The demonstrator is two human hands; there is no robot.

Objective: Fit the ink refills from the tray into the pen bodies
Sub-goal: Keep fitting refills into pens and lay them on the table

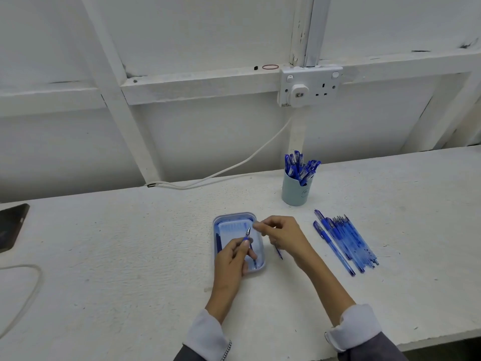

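Observation:
A pale blue tray (235,216) lies on the white table with several ink refills (233,227) in its far half. Over the tray, my left hand (233,259) pinches a thin blue pen part (247,234) whose metal tip points up and away from me. Just to its right, my right hand (282,234) has its fingers curled, the fingertips together near the tray's far right corner. The end of a blue pen body (279,252) sticks out below that palm; the rest is hidden in the hand.
A row of blue pens (347,242) lies to the right of my hands. A light blue cup (295,192) full of capped pens stands behind. A dark phone (11,225) sits at the left edge, with a white cable (182,184) along the wall.

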